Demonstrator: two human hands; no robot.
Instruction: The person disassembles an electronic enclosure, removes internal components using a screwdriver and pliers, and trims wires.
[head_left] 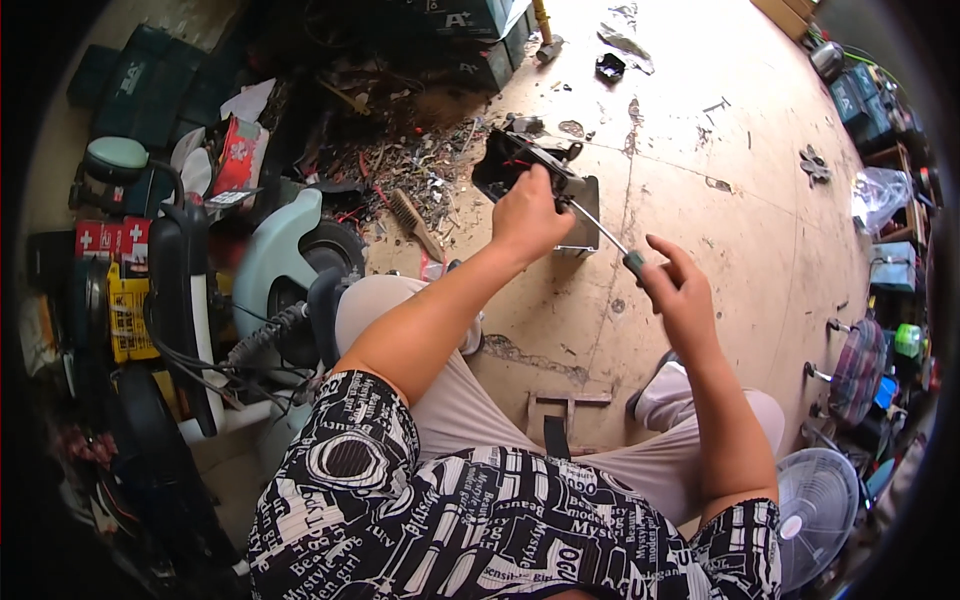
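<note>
Forward, both hands (532, 217) (682, 292); left farther

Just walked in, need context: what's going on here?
A person's left hand holds a black, angular casing above the pale, stained floor. The right hand grips a dark-green-handled screwdriver with a straight metal shaft, its tip end aimed at the casing; whether it's seated in a screw can't be seen. A wooden-backed bristle brush lies left, beside a pile of mixed scraps.
</note>
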